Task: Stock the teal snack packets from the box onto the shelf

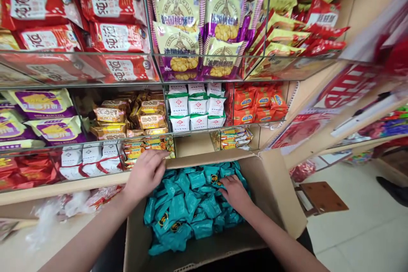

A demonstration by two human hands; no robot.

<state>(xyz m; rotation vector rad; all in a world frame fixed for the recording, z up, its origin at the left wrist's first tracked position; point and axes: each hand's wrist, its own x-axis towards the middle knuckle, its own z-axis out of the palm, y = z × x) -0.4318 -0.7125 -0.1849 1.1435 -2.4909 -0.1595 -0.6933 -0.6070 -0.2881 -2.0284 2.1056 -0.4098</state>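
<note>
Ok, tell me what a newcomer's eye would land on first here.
The heap of teal packets would likely catch the eye first, in the open cardboard box at bottom centre, with the right hand on it. Next come the purple-and-cream French biscuit packs at top centre and the red packs with white labels at top left.
</note>
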